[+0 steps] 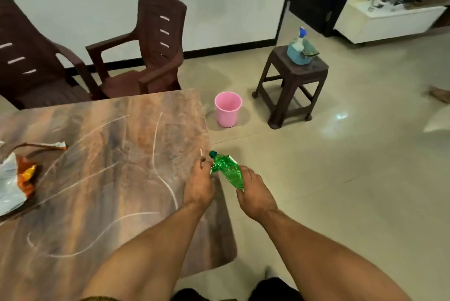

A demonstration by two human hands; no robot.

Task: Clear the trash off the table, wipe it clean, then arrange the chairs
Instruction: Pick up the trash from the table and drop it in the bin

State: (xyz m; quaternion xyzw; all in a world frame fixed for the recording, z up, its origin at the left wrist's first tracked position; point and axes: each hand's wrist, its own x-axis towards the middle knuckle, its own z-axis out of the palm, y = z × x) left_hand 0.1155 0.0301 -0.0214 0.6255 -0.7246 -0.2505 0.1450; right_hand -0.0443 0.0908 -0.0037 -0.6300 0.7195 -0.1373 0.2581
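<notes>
Crushed green bottle (227, 171) held off the table (109, 142) corner — left hand (198, 183) pinches its neck end, right hand (255, 194) grips the base. There's a pink bucket (228, 108) nearby.

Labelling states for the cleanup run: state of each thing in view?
table: marked with white scribbles
green bottle: crushed, capped, held at the table's right edge
left hand: grips the bottle's neck end
right hand: grips the bottle's base
pink bin: upright on the floor, open
wrappers: torn open, lying on the table
chairs: both upright
spray bottle: upright, on the stool
</notes>
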